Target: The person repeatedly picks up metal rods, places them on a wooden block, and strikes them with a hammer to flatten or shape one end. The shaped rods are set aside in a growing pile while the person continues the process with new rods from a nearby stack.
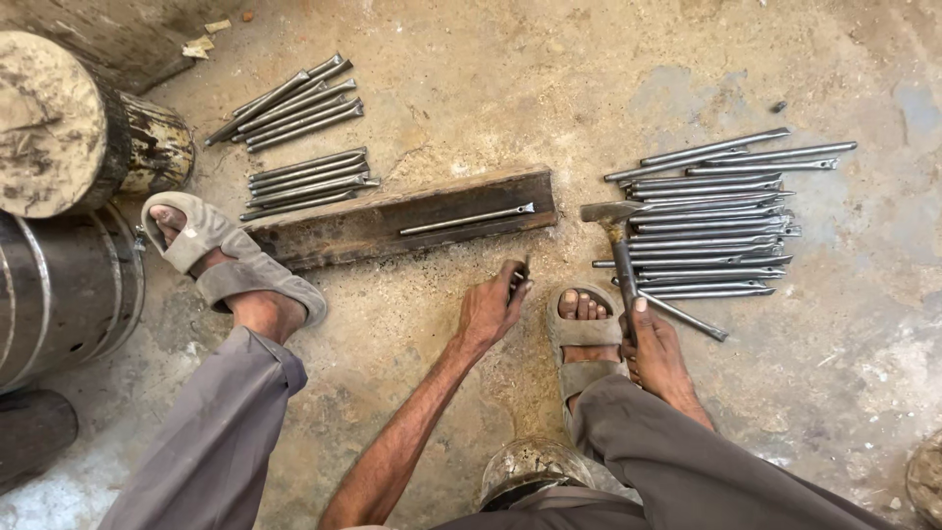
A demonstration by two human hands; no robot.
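I am seeing my left hand (pixel 494 306) closing on a small dark tool (pixel 520 280), my right hand (pixel 655 348) gripping the hammer (pixel 618 245). One rod (pixel 469 219) is lying on the angle iron (pixel 402 221); the big pile (pixel 711 226) seems waiting, two small piles (pixel 299 132) seem finished.

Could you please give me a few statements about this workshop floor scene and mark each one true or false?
1. A single rod lies on the rusty angle iron. True.
2. The right hand grips a hammer handle. True.
3. The left hand lies flat and empty on the floor. False: it pinches a small dark piece.
4. The biggest rod pile lies left of the angle iron. False: it lies to the right.
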